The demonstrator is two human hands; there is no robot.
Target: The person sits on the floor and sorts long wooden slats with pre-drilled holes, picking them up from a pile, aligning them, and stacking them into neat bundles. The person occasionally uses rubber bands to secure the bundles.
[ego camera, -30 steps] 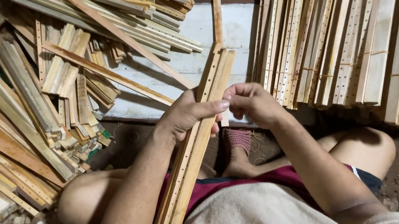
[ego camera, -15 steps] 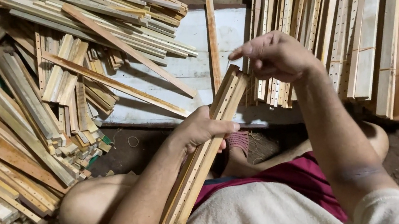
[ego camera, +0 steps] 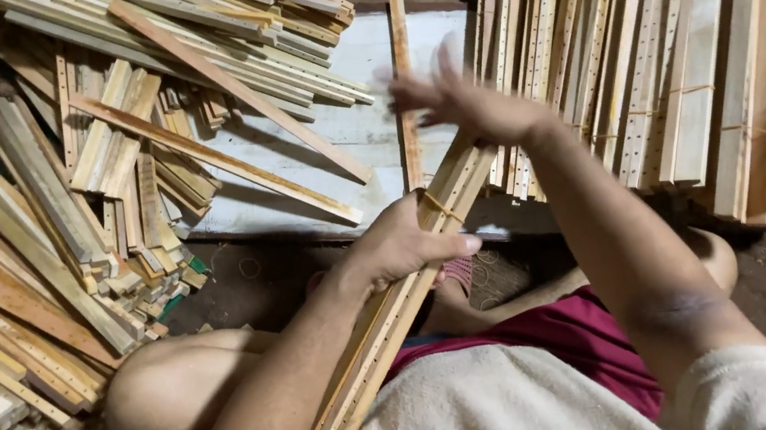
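My left hand [ego camera: 407,242] is wrapped around a bundle of long drilled wooden slats [ego camera: 389,320] that slants from my lap up towards a white board [ego camera: 330,132], while my right hand [ego camera: 463,107] hovers blurred above the bundle's top end, fingers spread, holding nothing I can make out. Loose slats [ego camera: 51,224] are heaped to my left, and bundled slats [ego camera: 682,49] are stacked in rows on my right.

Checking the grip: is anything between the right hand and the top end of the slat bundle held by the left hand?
Nothing visible. The right hand, blurred with fingers spread, is right above the upper end of the slat bundle, which the left hand grips mid-length. A single slat lies on the white board behind, not between them.
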